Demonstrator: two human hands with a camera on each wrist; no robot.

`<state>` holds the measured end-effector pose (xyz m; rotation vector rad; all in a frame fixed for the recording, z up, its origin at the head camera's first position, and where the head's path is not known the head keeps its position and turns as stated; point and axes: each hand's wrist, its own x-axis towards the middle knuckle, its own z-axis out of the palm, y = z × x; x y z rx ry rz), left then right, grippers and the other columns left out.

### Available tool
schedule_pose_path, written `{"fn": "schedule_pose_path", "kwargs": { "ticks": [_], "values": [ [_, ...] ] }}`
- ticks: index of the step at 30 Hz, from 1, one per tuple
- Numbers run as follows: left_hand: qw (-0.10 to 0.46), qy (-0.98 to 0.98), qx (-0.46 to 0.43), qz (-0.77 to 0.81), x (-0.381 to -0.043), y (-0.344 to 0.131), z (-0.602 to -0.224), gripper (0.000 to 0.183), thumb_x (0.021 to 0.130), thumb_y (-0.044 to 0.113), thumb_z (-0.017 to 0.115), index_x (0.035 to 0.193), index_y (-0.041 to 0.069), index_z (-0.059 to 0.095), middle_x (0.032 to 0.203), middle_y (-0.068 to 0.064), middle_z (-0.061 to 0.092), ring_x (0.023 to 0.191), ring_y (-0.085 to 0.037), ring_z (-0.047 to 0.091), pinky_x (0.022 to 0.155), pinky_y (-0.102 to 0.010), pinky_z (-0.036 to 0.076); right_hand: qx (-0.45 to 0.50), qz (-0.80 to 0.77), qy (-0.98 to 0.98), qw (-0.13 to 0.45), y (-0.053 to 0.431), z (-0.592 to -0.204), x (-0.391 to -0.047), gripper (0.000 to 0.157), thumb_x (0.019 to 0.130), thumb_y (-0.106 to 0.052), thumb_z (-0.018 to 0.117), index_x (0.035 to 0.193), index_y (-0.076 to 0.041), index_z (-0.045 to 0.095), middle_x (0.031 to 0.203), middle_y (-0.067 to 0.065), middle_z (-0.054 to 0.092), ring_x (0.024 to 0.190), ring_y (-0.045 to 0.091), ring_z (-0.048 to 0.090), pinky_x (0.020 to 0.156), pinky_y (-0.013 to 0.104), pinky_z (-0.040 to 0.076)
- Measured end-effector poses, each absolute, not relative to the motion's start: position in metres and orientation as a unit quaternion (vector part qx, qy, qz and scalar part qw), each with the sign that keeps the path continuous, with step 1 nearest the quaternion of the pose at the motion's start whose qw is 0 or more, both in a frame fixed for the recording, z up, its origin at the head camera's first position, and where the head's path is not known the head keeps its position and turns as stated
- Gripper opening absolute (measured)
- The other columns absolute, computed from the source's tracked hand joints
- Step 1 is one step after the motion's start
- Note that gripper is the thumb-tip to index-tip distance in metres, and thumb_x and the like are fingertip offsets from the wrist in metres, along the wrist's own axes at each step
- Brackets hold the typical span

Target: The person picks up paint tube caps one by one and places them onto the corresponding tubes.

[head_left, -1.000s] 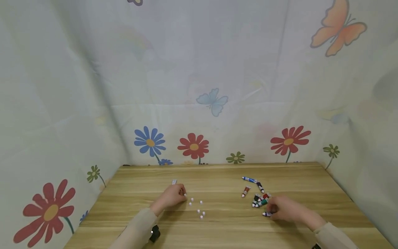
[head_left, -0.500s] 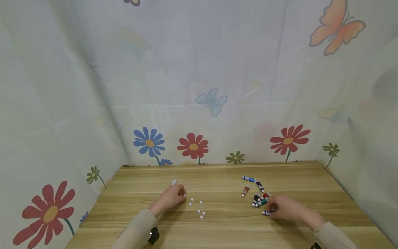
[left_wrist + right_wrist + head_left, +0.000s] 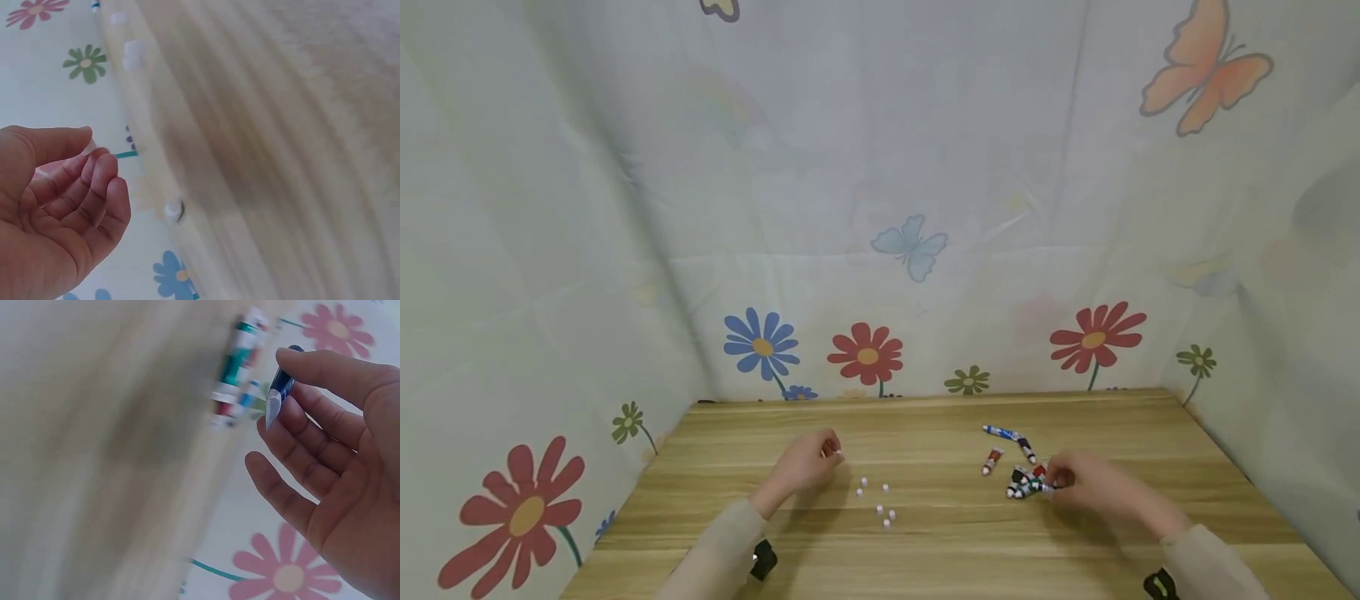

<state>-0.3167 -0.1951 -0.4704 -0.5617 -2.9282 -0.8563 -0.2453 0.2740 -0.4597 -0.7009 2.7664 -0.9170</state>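
Note:
My left hand [image 3: 808, 460] is raised a little over the left of the table, pinching a small white cap [image 3: 90, 147] between thumb and forefinger. In the right wrist view, my right hand [image 3: 340, 431] holds a dark blue paint tube [image 3: 282, 384] between thumb and fingers, its flat silvery end showing. That hand hovers beside a pile of small paint tubes, among them a green one [image 3: 236, 365]. Several loose white caps [image 3: 880, 509] lie mid-table, to the right of my left hand. A small whitish piece [image 3: 174, 211] rests below my left hand, too blurred to identify.
An orange-brown tube [image 3: 992, 461], a blue tube [image 3: 1000, 432] and a dark purple tube [image 3: 1027, 451] lie behind the pile. The wooden table [image 3: 940, 558] ends at a flower-printed curtain [image 3: 970, 333] along the back and sides.
My left hand has lifted and drawn slightly back to the left with the white cap. My right hand has risen towards the pile, carrying the dark blue tube off the tabletop.

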Motion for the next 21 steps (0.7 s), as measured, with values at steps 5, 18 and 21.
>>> {"fn": "schedule_pose_path", "kwargs": {
  "ticks": [5, 18, 21],
  "values": [
    [0.042, -0.943, -0.186, -0.273, -0.316, -0.198, -0.461, 0.008, 0.092, 0.012, 0.071, 0.089, 0.009, 0.064, 0.078, 0.002, 0.062, 0.071, -0.013, 0.055, 0.066, -0.034, 0.049, -0.229, -0.308, 0.923, 0.026, 0.274, -0.44, -0.248, 0.01, 0.089, -0.011, 0.076, 0.095, -0.011, 0.067, 0.084, -0.006, 0.059, 0.075, 0.009, 0.052, 0.064, 0.026, 0.047],
    [0.038, -0.907, -0.219, -0.357, -0.294, -0.185, -0.423, 0.011, 0.098, 0.024, 0.068, 0.098, 0.013, 0.067, 0.086, 0.005, 0.064, 0.077, -0.011, 0.059, 0.067, -0.029, 0.05, -0.236, -0.335, 0.91, -0.059, 0.253, -0.411, -0.234, 0.018, 0.092, -0.025, 0.075, 0.105, -0.013, 0.071, 0.093, -0.009, 0.066, 0.086, 0.009, 0.06, 0.078, 0.029, 0.054],
    [0.04, -0.9, -0.226, -0.369, -0.287, -0.178, -0.413, 0.012, 0.099, 0.026, 0.067, 0.1, 0.014, 0.067, 0.088, 0.006, 0.064, 0.08, -0.012, 0.06, 0.068, -0.03, 0.051, -0.237, -0.357, 0.901, -0.067, 0.246, -0.406, -0.227, 0.018, 0.093, -0.025, 0.075, 0.105, -0.014, 0.071, 0.093, -0.01, 0.066, 0.086, 0.008, 0.061, 0.079, 0.028, 0.055]
  ]
}}
